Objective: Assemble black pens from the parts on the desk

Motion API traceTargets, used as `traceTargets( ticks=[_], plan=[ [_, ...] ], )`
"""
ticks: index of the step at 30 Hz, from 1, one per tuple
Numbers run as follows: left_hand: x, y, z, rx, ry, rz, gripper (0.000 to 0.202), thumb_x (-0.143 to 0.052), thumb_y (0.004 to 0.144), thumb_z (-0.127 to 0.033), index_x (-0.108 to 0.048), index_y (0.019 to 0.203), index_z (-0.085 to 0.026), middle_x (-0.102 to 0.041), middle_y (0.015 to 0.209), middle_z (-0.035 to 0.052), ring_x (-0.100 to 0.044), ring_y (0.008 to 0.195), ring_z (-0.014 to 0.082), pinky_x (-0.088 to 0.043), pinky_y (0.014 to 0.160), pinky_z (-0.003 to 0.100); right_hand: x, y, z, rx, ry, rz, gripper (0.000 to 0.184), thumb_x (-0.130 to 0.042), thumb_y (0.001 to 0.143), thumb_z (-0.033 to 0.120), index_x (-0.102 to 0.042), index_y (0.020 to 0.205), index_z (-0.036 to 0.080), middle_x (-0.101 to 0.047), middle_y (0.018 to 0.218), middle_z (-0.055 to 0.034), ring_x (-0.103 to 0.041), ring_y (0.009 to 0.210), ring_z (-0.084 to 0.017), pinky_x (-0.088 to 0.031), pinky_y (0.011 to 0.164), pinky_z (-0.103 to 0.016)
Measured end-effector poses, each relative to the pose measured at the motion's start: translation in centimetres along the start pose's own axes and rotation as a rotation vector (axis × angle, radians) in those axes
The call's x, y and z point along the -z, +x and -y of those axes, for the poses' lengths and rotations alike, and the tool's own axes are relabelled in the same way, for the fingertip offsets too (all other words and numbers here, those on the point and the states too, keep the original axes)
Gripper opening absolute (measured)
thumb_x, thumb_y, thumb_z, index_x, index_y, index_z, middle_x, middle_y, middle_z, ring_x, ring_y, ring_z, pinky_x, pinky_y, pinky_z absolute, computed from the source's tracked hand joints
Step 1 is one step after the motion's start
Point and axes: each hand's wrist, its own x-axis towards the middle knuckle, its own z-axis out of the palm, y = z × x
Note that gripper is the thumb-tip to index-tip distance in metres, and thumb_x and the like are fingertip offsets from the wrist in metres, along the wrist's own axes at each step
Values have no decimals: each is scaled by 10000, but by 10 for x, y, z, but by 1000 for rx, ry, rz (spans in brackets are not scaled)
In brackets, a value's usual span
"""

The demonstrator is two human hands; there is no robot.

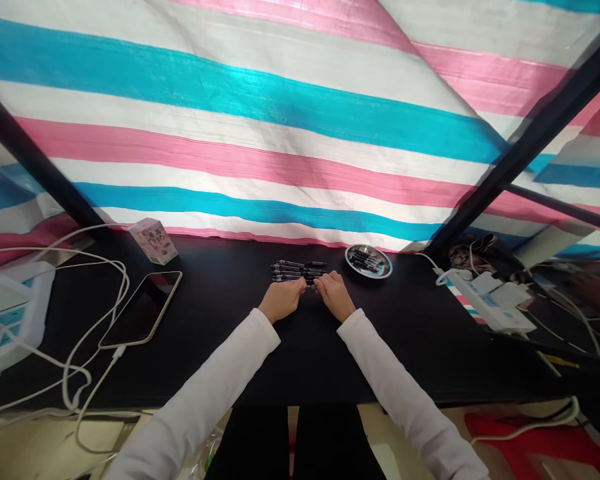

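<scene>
Near the middle of the black table, my left hand (284, 298) and my right hand (335, 295) are close together, fingers closed in pinches. Between them shows a short length of a slim pen (311, 287); the fingers hide most of it. Just beyond my hands lies a row of several dark pens (289, 270), side by side and pointing sideways. Behind my right hand, to the right, a round metal bowl (349, 265) holds several small dark pen parts (367, 259).
Left of my arms lie a phone (143, 308) with a charging cable, a small pink box (153, 241) and tangled white cables (125, 280). A white power strip (500, 307) with plugs is at the right. Striped sheeting (260, 147) hangs behind the table.
</scene>
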Motion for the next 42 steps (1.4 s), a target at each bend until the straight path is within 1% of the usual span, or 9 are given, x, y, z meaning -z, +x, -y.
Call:
traceTargets(
  ticks=[10, 16, 19, 22, 30, 33, 36, 39, 42],
  plan=[
    [-2, -1, 12, 61, 10, 26, 163, -359, 902, -179, -511, 852, -211, -645, 759, -5, -623, 689, 160, -347, 528, 220, 0, -4, 5, -29, 71, -40, 195, -442, 899, 322, -587, 1003, 244, -514, 975, -65, -467, 866, -187, -350, 800, -317],
    [-1, 2, 12, 17, 44, -61, 185, -345, 934, -217, -521, 881, -193, -648, 841, 17, -618, 749, 153, -355, 531, 217, 4, -4, 9, -31, 113, -16, 409, -472, 870, 426, -454, 1248, 271, -507, 1132, -74, -464, 1009, -215, -339, 851, -343],
    [0, 2, 12, -32, 79, -88, 241, -320, 954, -260, -535, 873, -187, -638, 841, 34, -598, 820, 159, -378, 568, 215, 1, -3, 6, -43, 77, 0, 291, -341, 938, 339, -557, 1108, 245, -581, 1015, -59, -482, 961, -190, -327, 823, -328],
    [0, 1, 14, -68, 91, -74, 243, -324, 955, -256, -541, 872, -184, -639, 860, 35, -589, 835, 156, -391, 595, 218, -2, -3, 3, -18, 78, 25, 276, -343, 943, 304, -607, 958, 226, -626, 903, -44, -499, 893, -173, -314, 805, -321],
    [-1, -1, 16, -42, 92, -16, 236, -313, 960, -260, -528, 889, -194, -635, 868, 22, -591, 832, 145, -377, 567, 208, 0, -3, 2, -4, 133, -47, 115, -503, 877, 272, -593, 939, 236, -607, 919, -26, -492, 902, -177, -301, 801, -310],
    [-1, 0, 16, -39, 106, -31, 231, -319, 960, -263, -528, 889, -192, -633, 861, 22, -584, 837, 146, -374, 558, 210, -1, -4, 3, -27, 118, -33, 271, -546, 840, 379, -554, 1059, 221, -582, 970, -51, -489, 913, -198, -316, 794, -316],
    [-1, 0, 18, -44, 129, -54, 230, -322, 960, -257, -531, 894, -189, -627, 865, 22, -575, 850, 144, -380, 556, 213, -2, -4, 4, -40, 108, -23, 346, -485, 865, 429, -523, 1145, 229, -565, 1032, -63, -475, 958, -205, -313, 814, -324],
    [-2, 0, 20, -64, 157, -73, 227, -339, 956, -259, -536, 872, -183, -610, 857, 19, -567, 853, 142, -390, 570, 211, -3, -4, 3, -28, 90, 10, 266, -366, 932, 340, -579, 1060, 245, -584, 983, -48, -476, 936, -184, -298, 815, -320],
    [-3, 1, 24, -97, 161, -86, 203, -370, 947, -261, -545, 879, -182, -589, 874, 22, -563, 860, 141, -403, 593, 209, -4, -4, 0, -8, 100, 28, 226, -395, 926, 304, -601, 996, 242, -601, 926, -36, -479, 895, -174, -291, 802, -316]
  ],
)
